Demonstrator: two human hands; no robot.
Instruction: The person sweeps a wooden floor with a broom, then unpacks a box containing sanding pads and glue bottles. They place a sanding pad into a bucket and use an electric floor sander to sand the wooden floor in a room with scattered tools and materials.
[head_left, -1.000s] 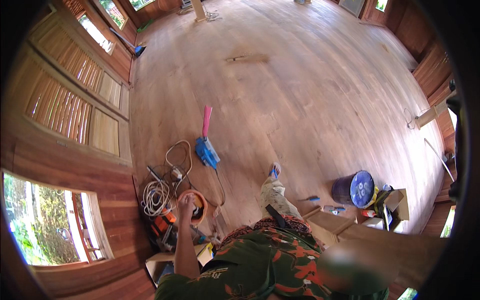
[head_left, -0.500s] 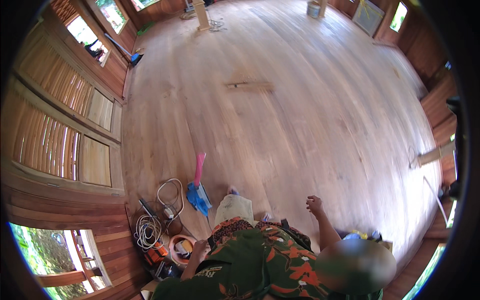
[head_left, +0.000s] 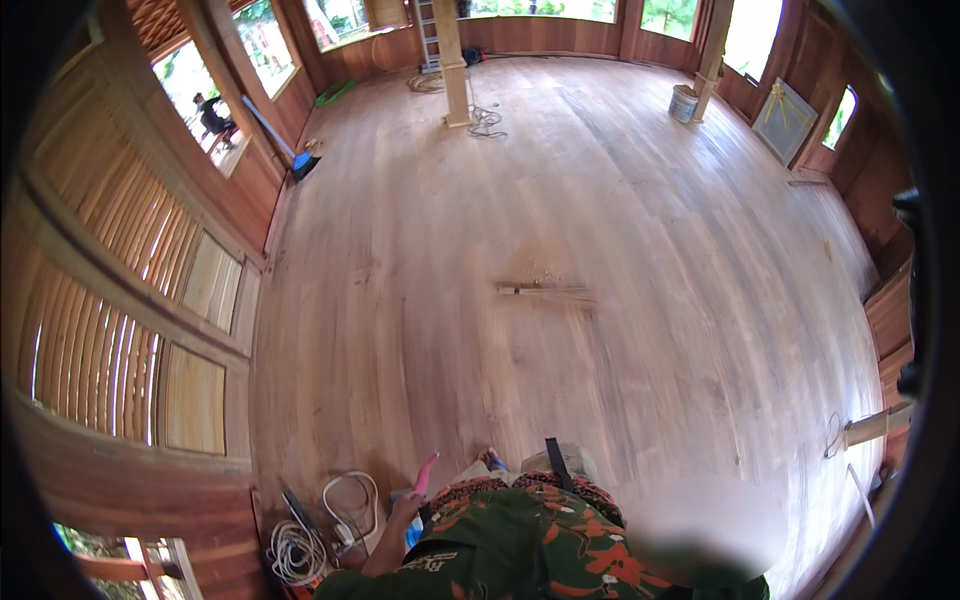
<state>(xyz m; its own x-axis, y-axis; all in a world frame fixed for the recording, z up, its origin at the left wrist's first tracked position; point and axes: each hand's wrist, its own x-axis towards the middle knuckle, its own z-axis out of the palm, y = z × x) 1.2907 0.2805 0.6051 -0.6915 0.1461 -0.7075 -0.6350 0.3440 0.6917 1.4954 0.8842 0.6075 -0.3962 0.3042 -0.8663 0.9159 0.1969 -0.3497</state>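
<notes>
My left hand (head_left: 403, 509) hangs at the lower edge, beside my green and orange patterned shirt (head_left: 520, 545). It sits just below the pink handle (head_left: 426, 471) of a brush lying on the wooden floor (head_left: 560, 200), with a bit of the blue brush head by my wrist. Whether the fingers touch the brush is unclear. My right hand is hidden behind my body. A black strap (head_left: 555, 464) runs down my front.
A coil of white cable (head_left: 293, 551) and a white cord loop (head_left: 350, 498) lie by the left wall. Thin wooden strips (head_left: 545, 291) lie mid-floor. Farther off stand a wooden post (head_left: 455, 60), a white bucket (head_left: 683, 102) and a framed panel (head_left: 785, 120). A plank (head_left: 880, 425) juts out at right.
The view has swung up from the tools at my feet to the wide floor. My right hand has left the picture and my left hand has come away from the orange object.
</notes>
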